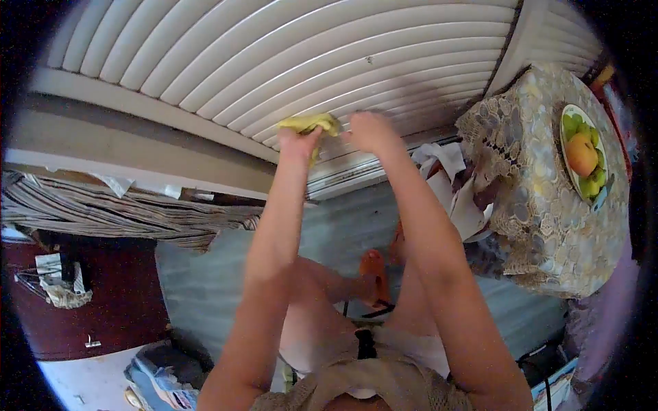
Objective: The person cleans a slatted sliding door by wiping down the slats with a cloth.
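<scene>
My left hand [299,144] is closed on a yellow cloth [312,123], which lies against the lower slats of a white louvered door [329,68]. Part of the cloth hangs down beside the wrist. Just to the right, my right hand [373,131] is curled near the same slats, its fingertips turned away and slightly blurred. Whether anything is between those fingers is hidden. Both forearms reach forward over my knees.
A round table with a patterned lace cloth [534,164] stands at right, bearing a plate of fruit [582,157]. Beside it is a white bag [445,164]. A striped curtain [130,209] and dark red cabinet [103,294] are at left. An orange slipper [373,274] is on the grey floor [212,294].
</scene>
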